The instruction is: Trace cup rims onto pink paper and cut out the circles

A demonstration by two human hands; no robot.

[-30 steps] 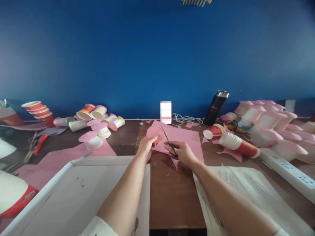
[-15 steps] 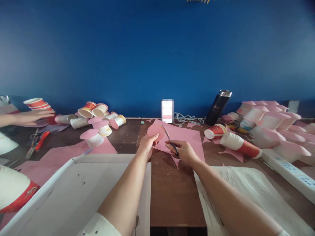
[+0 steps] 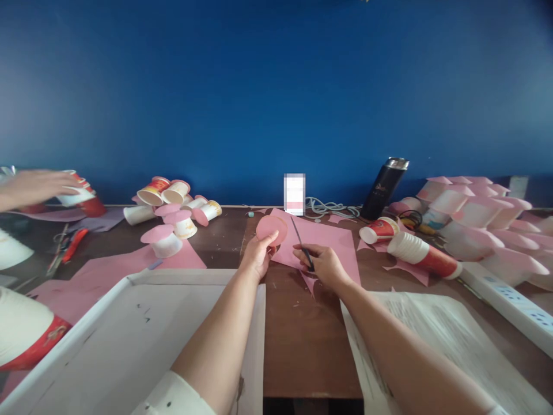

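A round pink paper disc [image 3: 269,228] is pinched by its lower edge in my left hand [image 3: 259,257], thumb on its face. My right hand [image 3: 325,265] is closed round the dark handles of a pair of scissors [image 3: 301,239], whose blades point up and away from me. The blades stand a little to the right of the disc, apart from it. Under both hands lies a large pink paper sheet [image 3: 339,245] on the brown table [image 3: 311,346], with a cut pink scrap near my right hand.
On the left, another person's hand [image 3: 43,187] is by red paper cups [image 3: 93,204]. Cups with pink discs [image 3: 162,239] stand nearby, and many more [image 3: 479,213] pile up at right. A black flask [image 3: 383,189], stacked cups [image 3: 425,256], a power strip [image 3: 512,302] and a white tray [image 3: 194,278] surround the workspace.
The scissors' blades have moved away from the disc, slightly to the right. My left hand has shifted the disc slightly left. At far left, the other person's hand has moved back, and one cup has shifted.
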